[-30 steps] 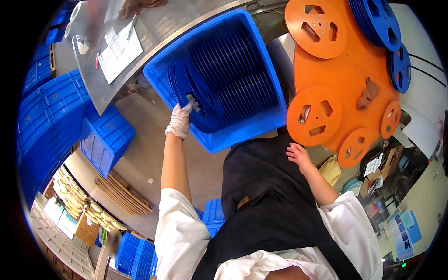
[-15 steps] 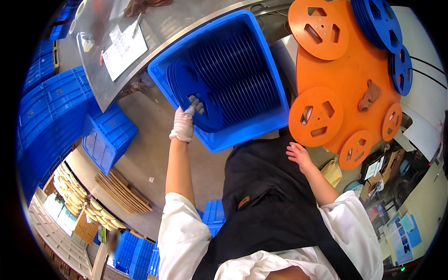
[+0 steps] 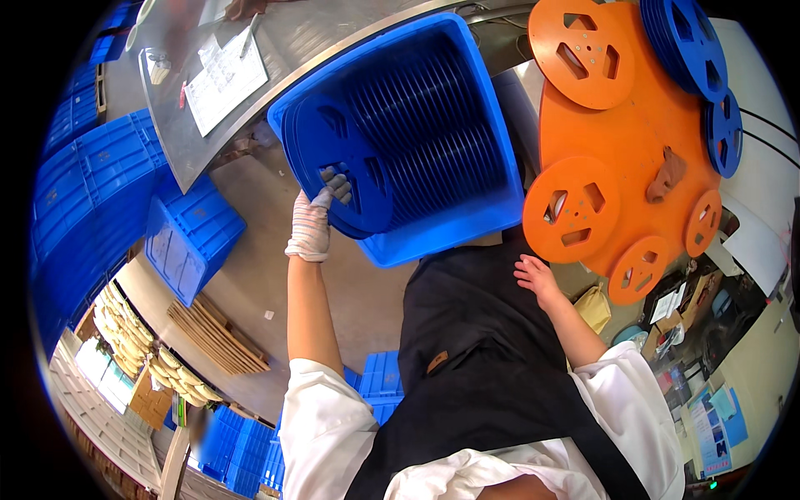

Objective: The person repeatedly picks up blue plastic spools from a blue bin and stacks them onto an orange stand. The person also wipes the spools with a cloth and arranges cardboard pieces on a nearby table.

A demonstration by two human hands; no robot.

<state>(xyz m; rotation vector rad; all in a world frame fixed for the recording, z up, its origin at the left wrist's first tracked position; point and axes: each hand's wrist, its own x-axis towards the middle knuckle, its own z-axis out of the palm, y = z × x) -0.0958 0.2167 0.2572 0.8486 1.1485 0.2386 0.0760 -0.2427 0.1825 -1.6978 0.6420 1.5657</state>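
Note:
My left hand (image 3: 312,223), in a striped glove with grey fingertips, grips the edge of a few blue reels (image 3: 310,125). Its fingers reach through an opening in them. These reels stand tilted at the left end of a blue bin (image 3: 502,137) and overlap its left rim. Inside the bin, two rows of thin blue discs (image 3: 442,171) stand on edge. My right hand (image 3: 537,279) is bare, its fingers apart and holding nothing. It hovers beside my dark apron, just below the nearest orange reel (image 3: 571,208).
An orange machine panel (image 3: 642,108) with several orange reels stands at the right, blue reels (image 3: 687,42) at its far edge. A metal table (image 3: 179,137) with a paper sheet (image 3: 227,83) lies at the far left. Blue crates (image 3: 104,192) are stacked at the left.
The gripped blue reels have shifted left with my left hand, up against and over the bin's left rim. My right hand has barely moved, and the view has shifted slightly.

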